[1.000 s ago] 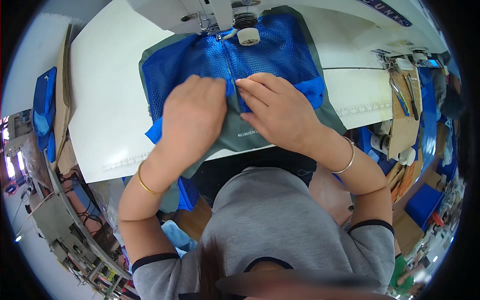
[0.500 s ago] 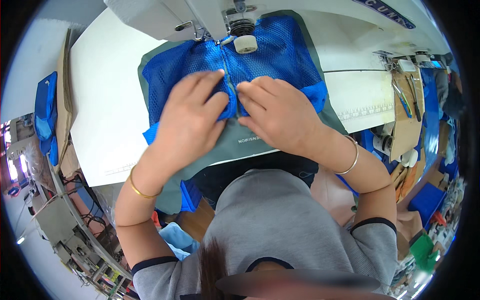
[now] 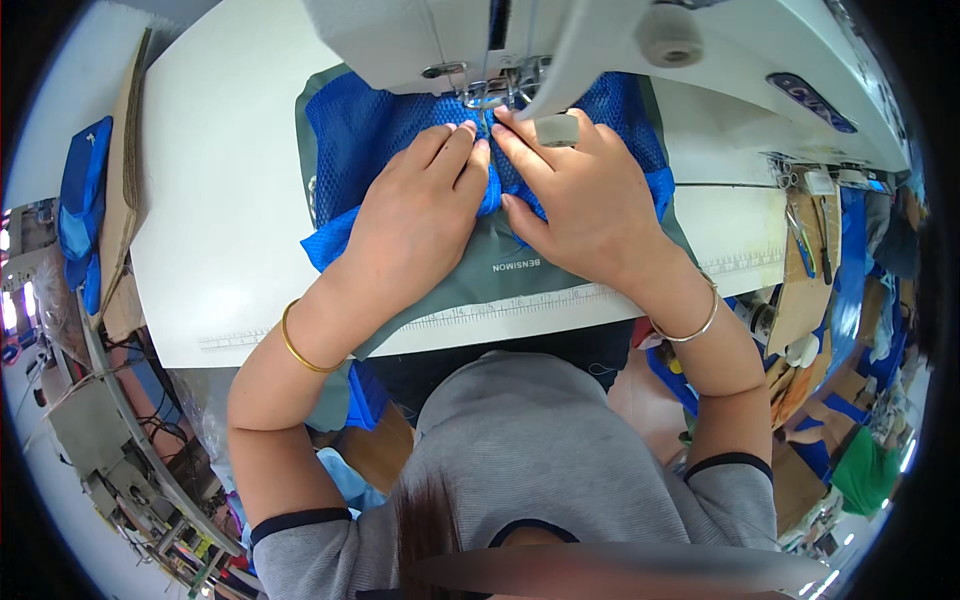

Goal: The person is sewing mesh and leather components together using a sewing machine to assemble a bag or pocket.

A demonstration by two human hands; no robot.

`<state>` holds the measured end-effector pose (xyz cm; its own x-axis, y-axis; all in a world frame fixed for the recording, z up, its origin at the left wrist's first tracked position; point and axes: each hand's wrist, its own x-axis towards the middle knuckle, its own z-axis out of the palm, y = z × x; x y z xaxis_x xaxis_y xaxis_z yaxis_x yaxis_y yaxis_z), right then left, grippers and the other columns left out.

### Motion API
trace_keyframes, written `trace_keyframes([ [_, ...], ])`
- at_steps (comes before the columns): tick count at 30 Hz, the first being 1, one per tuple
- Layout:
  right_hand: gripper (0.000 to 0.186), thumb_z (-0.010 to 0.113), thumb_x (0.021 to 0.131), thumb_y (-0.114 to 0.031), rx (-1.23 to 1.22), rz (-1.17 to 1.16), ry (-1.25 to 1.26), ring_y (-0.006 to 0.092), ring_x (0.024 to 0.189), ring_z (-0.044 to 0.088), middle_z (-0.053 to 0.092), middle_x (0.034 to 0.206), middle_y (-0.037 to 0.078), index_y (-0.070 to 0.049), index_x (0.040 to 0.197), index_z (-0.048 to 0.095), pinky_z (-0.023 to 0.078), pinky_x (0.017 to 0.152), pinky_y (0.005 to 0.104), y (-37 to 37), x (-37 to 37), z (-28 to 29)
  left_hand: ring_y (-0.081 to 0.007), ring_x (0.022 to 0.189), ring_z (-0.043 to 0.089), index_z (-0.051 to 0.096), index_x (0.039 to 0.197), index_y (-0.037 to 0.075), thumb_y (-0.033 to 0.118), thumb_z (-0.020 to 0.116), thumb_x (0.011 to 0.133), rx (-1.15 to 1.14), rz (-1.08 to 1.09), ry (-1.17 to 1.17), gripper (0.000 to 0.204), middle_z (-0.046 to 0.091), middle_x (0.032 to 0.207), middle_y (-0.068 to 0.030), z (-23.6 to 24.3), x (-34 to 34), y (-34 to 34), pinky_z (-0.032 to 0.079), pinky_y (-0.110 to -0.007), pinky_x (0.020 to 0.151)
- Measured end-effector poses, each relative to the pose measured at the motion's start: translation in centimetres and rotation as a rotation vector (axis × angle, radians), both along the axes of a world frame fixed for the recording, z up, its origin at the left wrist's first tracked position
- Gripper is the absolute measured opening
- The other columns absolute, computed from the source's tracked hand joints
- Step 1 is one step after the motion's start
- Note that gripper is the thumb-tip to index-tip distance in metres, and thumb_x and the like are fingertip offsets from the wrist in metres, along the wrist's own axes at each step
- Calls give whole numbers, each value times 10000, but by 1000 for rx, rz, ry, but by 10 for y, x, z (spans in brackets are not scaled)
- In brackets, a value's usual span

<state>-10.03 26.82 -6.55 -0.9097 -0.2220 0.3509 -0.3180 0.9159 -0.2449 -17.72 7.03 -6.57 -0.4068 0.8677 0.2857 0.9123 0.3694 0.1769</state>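
Blue mesh fabric [image 3: 360, 135] lies over a grey-green fabric panel [image 3: 440, 290] on the white table, under the head of a sewing machine [image 3: 390, 35]. A narrow seam runs up the mesh to the presser foot [image 3: 486, 94]. My left hand [image 3: 420, 215] lies on the mesh left of this seam, fingers stretched toward the foot. To the right of it, my right hand [image 3: 590, 205] presses down with fingers extended and thumb apart, its fingertips close to the foot. The needle's tip is too small to make out.
A ruler strip [image 3: 470, 318] runs along the table's front edge. Scissors [image 3: 786, 172] and several slim tools lie on a brown board [image 3: 810, 262] at the right. Blue folded fabric [image 3: 85, 210] hangs beside cardboard [image 3: 122, 180] on the left.
Both hands have moved closer to the presser foot, and their fingers have straightened from a bent grasp. The panel's near edge has shifted, baring more of the ruler strip. The view has shifted too.
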Motion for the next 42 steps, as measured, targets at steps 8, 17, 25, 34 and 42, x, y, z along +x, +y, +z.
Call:
trace_keyframes([
  [8,266,766,798,-245,11,2,-12,245,1021,585,686,1068,38,-53,979,730,492,797,370,0,-5,2,-326,1165,629,659,1199,-72,45,728,738,18,14,31,481,652,1240,-201,2,-6,3,552,-401,998],
  [17,254,777,786,-234,10,-2,23,276,1053,596,705,1030,73,-41,946,734,505,807,388,-2,-6,-4,-297,1119,641,672,1146,-95,69,675,771,57,4,95,409,671,1168,-182,3,-9,4,566,-369,945],
  [25,261,784,778,-226,-8,10,44,267,1012,586,691,1011,59,-52,961,713,493,770,384,-6,-8,-5,-282,1103,641,682,1135,-85,72,679,762,32,11,107,404,670,1159,-161,5,-10,4,563,-356,935],
  [34,246,789,775,-222,-3,-11,75,259,1023,581,699,1074,71,-53,936,710,485,773,371,-5,-7,-8,-301,1100,638,684,1162,-59,87,675,782,14,46,150,407,669,1169,-158,9,-6,4,540,-408,979],
  [42,318,735,878,-145,-96,63,110,355,1124,596,715,1259,87,-11,1166,726,498,962,465,0,3,-8,-310,966,620,682,1160,-61,52,683,761,51,102,102,414,651,1094,-161,21,15,-10,511,-410,843],
])
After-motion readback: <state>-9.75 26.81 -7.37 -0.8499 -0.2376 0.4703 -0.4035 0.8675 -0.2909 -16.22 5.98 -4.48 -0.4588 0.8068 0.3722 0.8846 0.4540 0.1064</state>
